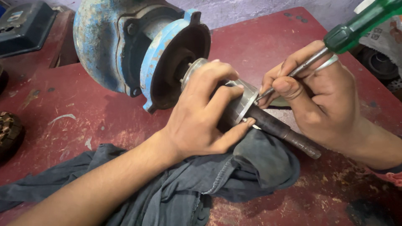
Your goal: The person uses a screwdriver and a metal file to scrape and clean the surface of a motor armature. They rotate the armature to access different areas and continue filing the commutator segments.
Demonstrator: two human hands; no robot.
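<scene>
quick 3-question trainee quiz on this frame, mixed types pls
1. True or false: the left hand grips the silver rotor.
2. The right hand holds a screwdriver. Its handle is: A) red B) green C) yellow
3. What lies on the red table under the rotor's dark shaft?

Key
1. True; its fingers wrap the rotor in front of the blue motor housing.
2. B; the tip meets the rotor's end face.
3. A dark grey cloth.
</scene>
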